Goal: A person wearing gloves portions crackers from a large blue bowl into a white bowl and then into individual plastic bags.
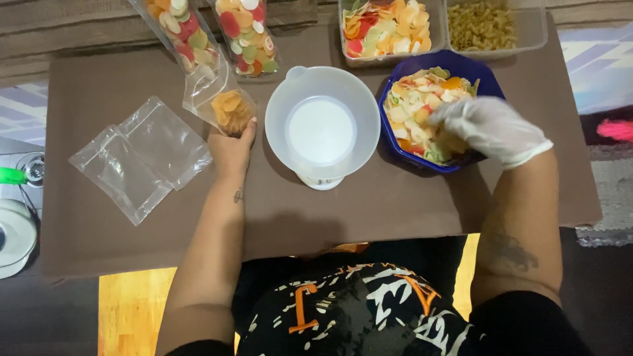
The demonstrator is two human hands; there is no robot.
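Left hand [231, 148]: grip pinching a small clear bag [221, 99] of orange chips; gloved right hand [491, 128]: grip pressed into mixed chips in the blue bowl [461, 66]; white bowl [322, 122] between, on the counter [395, 204].

a white bowl [322, 125] stands mid-table on a small scale. two empty clear bags [140, 156] lie flat at the left. behind are two filled bags [214, 29], a tub of coloured crackers [389, 29] and a tub of pasta [491, 25].
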